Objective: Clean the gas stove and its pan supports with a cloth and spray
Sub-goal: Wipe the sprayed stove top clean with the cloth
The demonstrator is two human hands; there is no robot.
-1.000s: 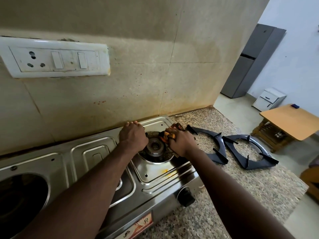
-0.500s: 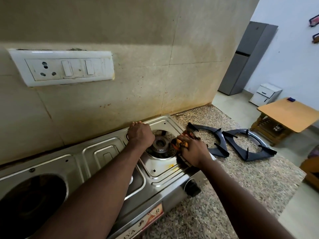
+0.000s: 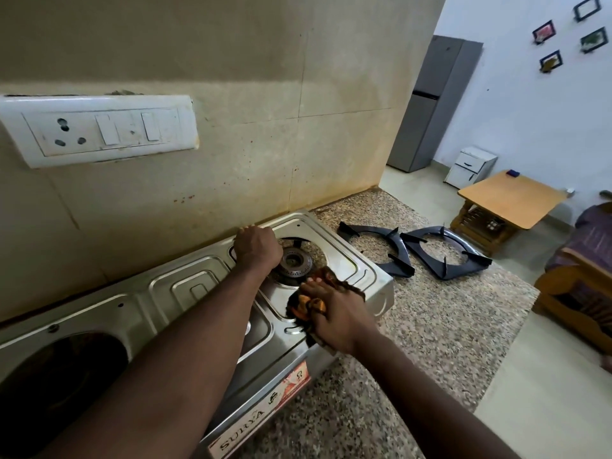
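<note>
On the granite tabletop (image 3: 430,313), the right hand (image 3: 334,318) grips a seemingly soft, limp cloth (image 3: 306,306) bunched against the gas stove (image 3: 198,286); left hand (image 3: 256,248) fingers clench its rear rim

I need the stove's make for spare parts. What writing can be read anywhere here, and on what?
"SURYA": on the label strip along the front of the gas stove.
On the red sticker beside it: print too blurred to read.
Nothing else legible.
</note>
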